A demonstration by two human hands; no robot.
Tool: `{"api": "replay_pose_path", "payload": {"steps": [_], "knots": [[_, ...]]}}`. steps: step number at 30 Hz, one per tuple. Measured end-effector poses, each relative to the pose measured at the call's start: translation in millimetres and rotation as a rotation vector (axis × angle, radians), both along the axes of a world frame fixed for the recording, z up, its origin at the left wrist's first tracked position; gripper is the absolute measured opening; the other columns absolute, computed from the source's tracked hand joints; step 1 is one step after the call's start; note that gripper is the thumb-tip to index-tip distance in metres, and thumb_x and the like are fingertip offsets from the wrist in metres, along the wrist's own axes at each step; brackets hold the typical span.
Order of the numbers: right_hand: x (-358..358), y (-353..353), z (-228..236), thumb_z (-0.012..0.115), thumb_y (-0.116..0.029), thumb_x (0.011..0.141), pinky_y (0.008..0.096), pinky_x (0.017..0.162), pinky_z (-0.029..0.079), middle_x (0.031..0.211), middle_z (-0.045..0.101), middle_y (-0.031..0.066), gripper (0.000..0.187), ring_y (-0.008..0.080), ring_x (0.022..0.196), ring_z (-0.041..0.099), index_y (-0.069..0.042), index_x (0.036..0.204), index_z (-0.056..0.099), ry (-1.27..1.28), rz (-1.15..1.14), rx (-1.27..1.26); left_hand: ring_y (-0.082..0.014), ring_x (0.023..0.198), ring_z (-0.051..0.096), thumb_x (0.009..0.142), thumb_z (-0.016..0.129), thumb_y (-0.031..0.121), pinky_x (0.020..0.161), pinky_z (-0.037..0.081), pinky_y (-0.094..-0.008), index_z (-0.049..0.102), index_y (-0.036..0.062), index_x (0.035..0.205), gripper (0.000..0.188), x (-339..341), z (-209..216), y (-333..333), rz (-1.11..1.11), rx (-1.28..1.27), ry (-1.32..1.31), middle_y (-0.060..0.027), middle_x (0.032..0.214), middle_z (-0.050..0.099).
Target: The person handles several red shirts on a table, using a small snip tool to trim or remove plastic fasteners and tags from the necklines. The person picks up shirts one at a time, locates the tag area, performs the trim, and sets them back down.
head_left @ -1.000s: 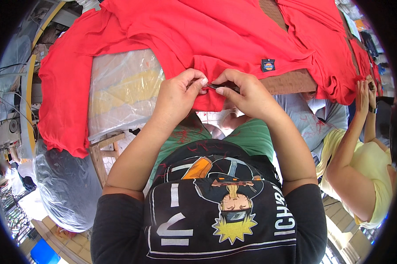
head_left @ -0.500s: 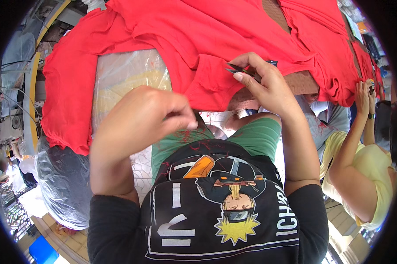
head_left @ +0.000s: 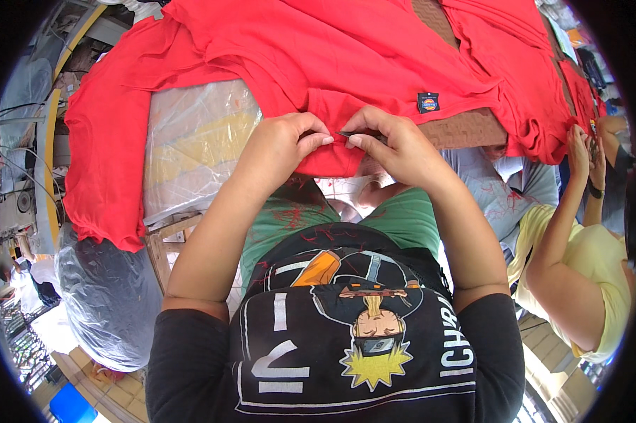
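Note:
A large red knit garment [head_left: 311,49] lies spread over the work surface, and its near part hangs toward my lap. My left hand [head_left: 284,144] is closed in a pinch at a fold of it, thumb and forefinger together; a loose thread between the tips would be too fine to see. Close by on the right, my right hand [head_left: 392,144] is closed around small dark thread snips [head_left: 344,133]. Their tips point left, toward the left fingertips and the fabric. Just beyond that hand, a dark woven label [head_left: 428,103] shows on the garment.
A clear-plastic-wrapped package [head_left: 198,141] sits left of my hands. Brown textured cloth [head_left: 466,129] shows under the garment's edge. Red thread scraps dot my green shorts [head_left: 290,211]. At right, a person in a yellow top [head_left: 579,275] handles red fabric. A plastic-covered bundle [head_left: 110,296] stands lower left.
My left hand has come up and right from over my lap to the fabric. My right hand with the snips has shifted left and slightly down, uncovering the label.

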State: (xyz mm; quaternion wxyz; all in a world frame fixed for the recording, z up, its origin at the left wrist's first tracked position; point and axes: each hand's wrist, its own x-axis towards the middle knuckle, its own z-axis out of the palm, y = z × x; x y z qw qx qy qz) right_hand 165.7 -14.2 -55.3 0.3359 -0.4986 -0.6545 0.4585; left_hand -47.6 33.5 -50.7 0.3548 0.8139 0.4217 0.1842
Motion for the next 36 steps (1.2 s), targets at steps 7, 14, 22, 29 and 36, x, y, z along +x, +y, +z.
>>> {"api": "replay_pose_path", "payload": {"steps": [7,14,22,29,36], "knots": [[0,4,7,0.063,-0.007,0.086,0.035,0.076,0.051,0.088,0.068,0.0168,0.016,0.0266,0.085,0.068,0.0,0.1,0.061,-0.094,0.059,-0.023,-0.0146,0.075,0.067,0.09,0.061,0.007,0.07,0.053,-0.0286,0.065,-0.0025,0.095,0.011,-2,-2,5,0.009,-0.191,-0.048,-0.0095,0.082,0.069],[-2,8,7,0.062,-0.007,0.086,0.0371,0.075,0.051,0.087,0.068,0.0179,0.016,0.0298,0.084,0.067,0.0,0.099,0.061,-0.131,0.083,0.018,-0.016,0.077,0.068,0.092,0.057,0.005,0.07,0.054,-0.029,0.061,-0.0032,0.098,0.011,2,0,3,0.013,-0.223,-0.043,-0.011,0.083,0.069],[-6,11,9,0.064,-0.012,0.085,0.0393,0.075,0.051,0.089,0.068,0.0173,0.017,0.0333,0.083,0.066,-0.003,0.099,0.062,-0.221,0.101,0.028,-0.0189,0.074,0.068,0.091,0.06,0.007,0.07,0.052,-0.0305,0.062,-0.0024,0.095,0.011,5,4,0,0.014,-0.184,-0.05,-0.0123,0.08,0.067],[17,5,29,0.066,-0.005,0.086,0.0286,0.078,0.049,0.094,0.066,0.009,0.02,0.0125,0.089,0.061,0.0,0.104,0.061,-0.176,0.021,0.034,-0.0183,0.073,0.061,0.085,0.067,0.015,0.071,0.047,-0.0331,0.065,0.0008,0.084,0.014,-25,53,8,-0.556,-0.164,-0.294,-0.0061,0.079,0.064],[8,5,2,0.068,-0.006,0.081,0.0341,0.081,0.051,0.095,0.068,0.0125,0.018,0.0246,0.089,0.066,-0.001,0.099,0.067,-0.04,-0.029,0.005,-0.0154,0.067,0.06,0.078,0.074,0.009,0.063,0.048,-0.0279,0.06,0.0017,0.1,0.027,7,26,-16,-0.05,-0.055,-0.047,-0.0078,0.089,0.064]]}}
